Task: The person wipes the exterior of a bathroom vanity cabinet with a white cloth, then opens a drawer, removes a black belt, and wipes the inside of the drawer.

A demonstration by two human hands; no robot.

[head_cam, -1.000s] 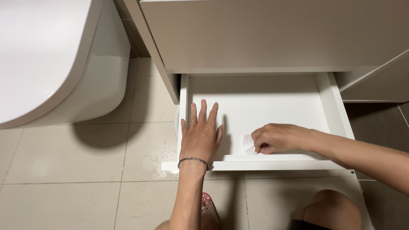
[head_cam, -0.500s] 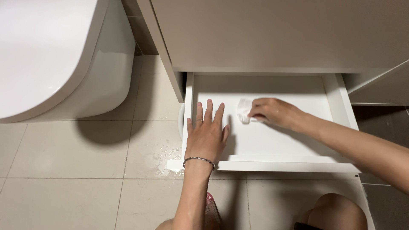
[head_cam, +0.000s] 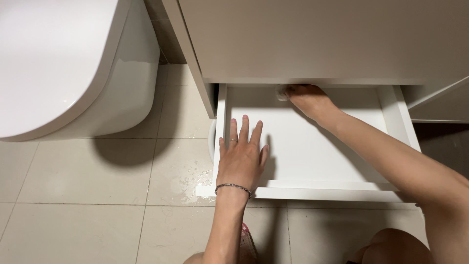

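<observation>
A small white wipe (head_cam: 280, 92) is pinched in the right hand (head_cam: 305, 98) at the far back of the open drawer (head_cam: 312, 146), under the cabinet front (head_cam: 317, 39). The left hand (head_cam: 243, 159) lies flat, fingers spread, on the drawer floor. The back edge appears to be the part being wiped; a sideways sweep would be called for next.

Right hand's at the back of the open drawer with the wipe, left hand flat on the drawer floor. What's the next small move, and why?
Probably draw the right hand and its white wipe forward along the drawer floor. The hand sits at the far edge, under the cabinet front, so no room shows beyond it. The left hand lies flat, bracing the drawer.
</observation>
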